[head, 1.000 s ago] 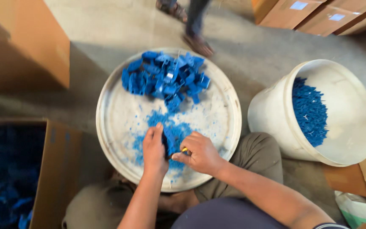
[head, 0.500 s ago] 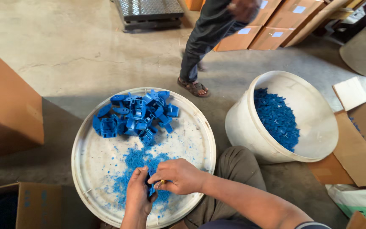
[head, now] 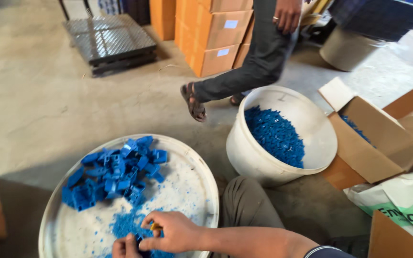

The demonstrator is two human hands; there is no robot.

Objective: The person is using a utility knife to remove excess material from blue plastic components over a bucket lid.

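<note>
A small blue plastic piece point(head: 139, 239) is pinched between the two hands at the near edge of the big round white tray point(head: 201, 172), low in the head view and partly cut off by the frame. The right hand point(head: 173, 232) is curled over it, fingers bent and nearly closed, with something small and yellowish showing by the thumb; what that is I cannot tell. The left hand point(head: 124, 247) is only half in view, its fingers drawn in against the same piece, as if to steady it from the other side. Both hands sit right over a scatter of fine blue crumbs point(head: 125, 223) on the tray, which looks like where bits fall as pieces are handled, so the tray seems placed to catch them. Further up the tray, well apart from the hands, lies a loose heap of blue plastic pieces point(head: 113, 172), within reach but out of the working spot. The person's bent knee point(head: 249, 205) rests just beside the tray's right rim. Past it stands a white bucket point(head: 244, 153), close at the right side, partly filled with small blue pieces point(head: 276, 136). An open cardboard box point(head: 374, 143) sits just beyond the bucket, with more blue showing inside. Behind, another person point(head: 259, 57) walks past stacked orange cartons point(head: 216, 33) and a metal platform point(head: 108, 40).
</note>
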